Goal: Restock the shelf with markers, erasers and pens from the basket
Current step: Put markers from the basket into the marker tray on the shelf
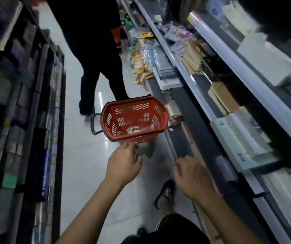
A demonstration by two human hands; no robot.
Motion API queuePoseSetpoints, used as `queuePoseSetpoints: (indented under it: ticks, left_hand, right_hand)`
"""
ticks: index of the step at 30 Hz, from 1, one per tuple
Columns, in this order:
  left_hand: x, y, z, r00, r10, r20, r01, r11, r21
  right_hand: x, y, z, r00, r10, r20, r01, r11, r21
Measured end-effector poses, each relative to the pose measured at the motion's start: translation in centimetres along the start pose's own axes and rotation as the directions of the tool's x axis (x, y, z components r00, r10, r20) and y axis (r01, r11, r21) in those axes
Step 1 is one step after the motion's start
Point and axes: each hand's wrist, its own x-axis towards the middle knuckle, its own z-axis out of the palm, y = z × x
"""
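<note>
A red plastic basket [134,118] stands on the aisle floor with its black handle to the left. Several small boxed items [136,129] lie at its bottom. My left hand [125,162] reaches toward the basket's near rim and grips a blurred greenish pack [146,150]. My right hand [192,175] hovers with curled fingers beside the edge of the lower shelf [181,138] on the right; whether it holds anything is hidden.
A person in dark clothes [92,50] stands in the aisle just beyond the basket. Stocked shelves [246,120] of paper and notebooks run along the right. Dark racks [26,103] line the left. My sandalled foot [165,192] is on the tiled floor.
</note>
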Motion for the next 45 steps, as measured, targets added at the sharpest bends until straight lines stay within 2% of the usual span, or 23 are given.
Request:
queuePoseSetpoints:
  ticks: [10, 17, 24, 30, 36, 39, 42, 45]
  left_hand:
    - [14.0, -3.7, 1.1, 0.978, -0.206, 0.031, 0.203, 0.976, 0.077]
    - [21.6, -5.7, 0.9, 0.941, -0.337, 0.039, 0.333, 0.94, 0.078]
    - [27.1, -9.7, 1.0, 0.903, -0.421, 0.085, 0.42, 0.907, 0.037]
    - [31.8, -14.8, 2.4, 0.892, -0.418, 0.174, 0.423, 0.906, 0.007]
    - [35.3, -19.8, 5.5, 0.862, -0.416, 0.29, 0.432, 0.902, 0.009]
    - [37.2, -21.9, 8.3, 0.815, -0.466, 0.344, 0.512, 0.858, -0.051]
    - [39.4, -24.0, 12.6, 0.743, -0.519, 0.424, 0.628, 0.759, -0.171]
    - [41.5, -26.1, 18.2, 0.668, -0.598, 0.442, 0.741, 0.591, -0.32]
  right_hand:
    - [21.9, -1.7, 1.3, 0.971, -0.222, 0.094, 0.218, 0.975, 0.052]
    - [33.3, -2.5, 1.4, 0.927, -0.327, 0.185, 0.322, 0.945, 0.055]
    - [39.7, -4.9, 3.5, 0.885, -0.337, 0.321, 0.33, 0.941, 0.078]
    - [43.2, -7.4, 7.0, 0.846, -0.3, 0.44, 0.303, 0.951, 0.066]
    - [47.0, -8.1, 12.7, 0.814, -0.222, 0.537, 0.224, 0.973, 0.064]
    - [49.3, -8.1, 16.9, 0.798, -0.154, 0.582, 0.103, 0.987, 0.12]
    - [51.7, -7.8, 22.7, 0.804, -0.058, 0.591, -0.093, 0.971, 0.222]
    - [54.0, -7.7, 30.0, 0.783, 0.036, 0.621, -0.267, 0.921, 0.284]
